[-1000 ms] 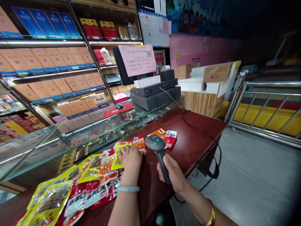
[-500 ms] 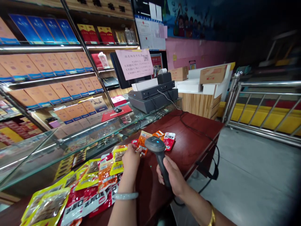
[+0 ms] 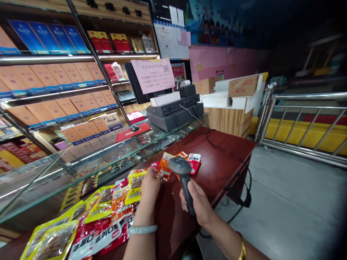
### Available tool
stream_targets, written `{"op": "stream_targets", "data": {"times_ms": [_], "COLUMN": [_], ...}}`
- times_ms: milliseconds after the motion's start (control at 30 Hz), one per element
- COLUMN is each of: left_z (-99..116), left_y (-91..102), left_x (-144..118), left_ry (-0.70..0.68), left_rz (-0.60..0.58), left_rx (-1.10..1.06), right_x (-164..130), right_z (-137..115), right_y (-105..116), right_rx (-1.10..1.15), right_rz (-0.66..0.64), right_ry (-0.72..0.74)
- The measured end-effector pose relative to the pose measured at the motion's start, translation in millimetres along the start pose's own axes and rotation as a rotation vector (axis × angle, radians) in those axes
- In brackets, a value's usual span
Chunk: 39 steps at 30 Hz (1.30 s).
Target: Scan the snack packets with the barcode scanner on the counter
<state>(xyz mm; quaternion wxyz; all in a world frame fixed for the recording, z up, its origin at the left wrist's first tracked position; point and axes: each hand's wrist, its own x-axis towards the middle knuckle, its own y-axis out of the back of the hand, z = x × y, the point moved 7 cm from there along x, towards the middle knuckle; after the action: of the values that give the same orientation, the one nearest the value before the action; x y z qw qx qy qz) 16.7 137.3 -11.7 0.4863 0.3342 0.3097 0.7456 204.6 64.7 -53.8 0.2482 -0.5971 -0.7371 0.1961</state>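
My right hand (image 3: 199, 202) is wrapped round the handle of a dark grey barcode scanner (image 3: 180, 166), its head above the table and facing left. My left hand (image 3: 151, 182) has its fingers closed at the lower edge of an orange snack packet (image 3: 165, 164), just left of the scanner head. Behind the scanner lie another orange packet and a red and white snack packet (image 3: 195, 162), partly hidden. Left of my left wrist, yellow snack packets (image 3: 54, 238), red and white ones and an orange one lie overlapping on the table.
The dark red table (image 3: 217, 151) adjoins a glass display counter (image 3: 89, 151). A cash register (image 3: 173, 117) stands on the glass with a monitor behind. A black cable (image 3: 230, 153) runs across the table and hangs over its right edge. Metal railings (image 3: 303, 126) stand at right.
The blue light on the scanner's head no longer shows. The orange packet at my left fingers has shifted slightly towards me. The view has moved a little; both hands stay in nearly the same place.
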Motion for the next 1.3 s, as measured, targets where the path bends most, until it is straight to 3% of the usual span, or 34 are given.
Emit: {"op": "stream_targets", "data": {"times_ms": [100,167,233,333,400,500,667,833,1067,1200,1300], "left_z": [10.4,22.6,31.7,33.3,28.4,23.8,35.1,30.6,16.0,18.4,25.6], "left_y": [-19.7,-33.0,-36.8,-33.1,-33.1,-34.3,-23.7,-5.4,-6.9,-9.4,-12.2], "left_x": [-1.9,-4.5,-6.9,-10.0,-11.1,-13.4,-20.8,-20.3,-17.4,-18.2,-18.8], "left_ry": [0.036,-0.016,-0.116,-0.206,-0.188,-0.142,-0.207,-0.164,-0.06,-0.017,-0.011], "left_rz": [-0.103,-0.174,-0.161,-0.077,-0.103,-0.211,-0.253,-0.106,-0.166,-0.18,-0.127], "left_rx": [-0.254,-0.389,-0.283,0.182,0.441,0.619,0.548,0.587,0.688,0.658,0.641], "right_x": [0.4,0.3,-0.1,-0.8,-0.9,-0.4,-0.4,-0.4,-0.5,-0.4,0.3], "right_z": [0.5,1.8,3.0,4.3,5.4,7.6,9.3,6.9,8.2,8.3,8.6], "right_y": [-0.4,-0.3,0.1,-0.3,-1.3,-1.1,1.2,0.5,1.3,0.9,1.0], "right_rx": [0.015,0.033,0.045,0.031,0.02,0.015,0.006,-0.011,-0.017,-0.018,-0.01], "right_rz": [0.002,-0.002,-0.009,-0.03,-0.049,-0.053,-0.041,-0.041,-0.026,-0.035,-0.026], "right_ry": [-0.015,-0.031,-0.042,-0.045,-0.048,-0.059,-0.068,-0.055,-0.066,-0.061,-0.066]}}
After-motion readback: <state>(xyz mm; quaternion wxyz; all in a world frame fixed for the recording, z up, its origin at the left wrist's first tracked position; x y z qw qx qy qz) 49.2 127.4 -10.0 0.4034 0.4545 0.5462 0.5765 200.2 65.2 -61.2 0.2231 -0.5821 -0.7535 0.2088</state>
